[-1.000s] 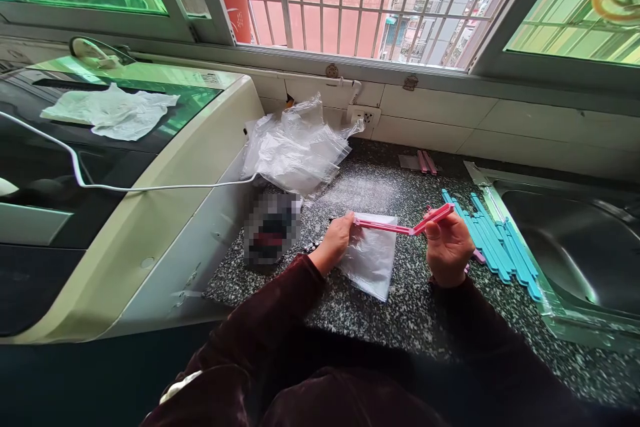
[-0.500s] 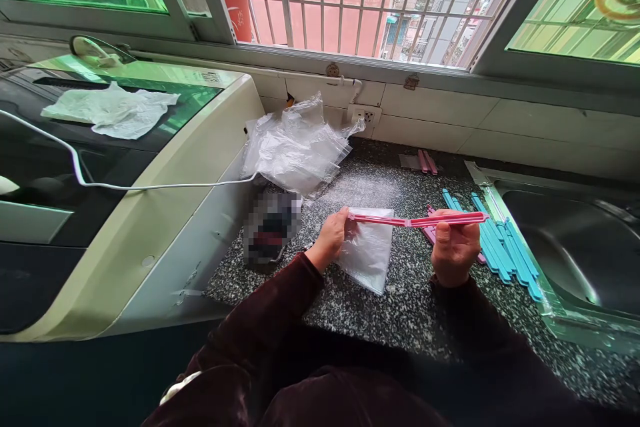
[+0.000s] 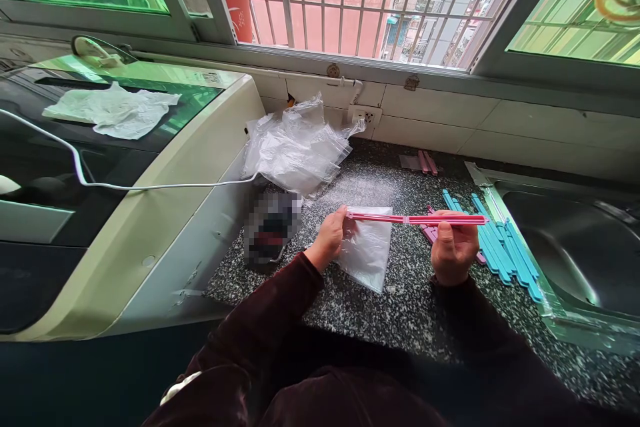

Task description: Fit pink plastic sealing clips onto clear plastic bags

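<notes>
A long, narrow pink plastic strip (image 3: pixel 380 218) with a joint near its middle is held level between both hands above the counter. My left hand (image 3: pixel 330 237) pinches its left end. My right hand (image 3: pixel 454 252) is closed around the right part, with the thumb in front. Beneath the strip is a clear plastic bag (image 3: pixel 367 257); whether the left fingers also touch it I cannot tell. Close to my right hand lie several turquoise plastic strips (image 3: pixel 505 247), with other pink strips (image 3: pixel 429 233) partly hidden behind that hand.
A heap of clear bags (image 3: pixel 300 147) rests by the wall, below a socket (image 3: pixel 367 115). To its front is a blurred dark object (image 3: pixel 273 227). Two pink strips (image 3: pixel 427 162) lie at the back. A sink (image 3: pixel 575 247) borders the right; a washing-machine-like appliance (image 3: pixel 200 167) borders the left.
The pink strip has turned slightly in my hands and its two halves now line up straighter. Both hands stay in almost the same place.
</notes>
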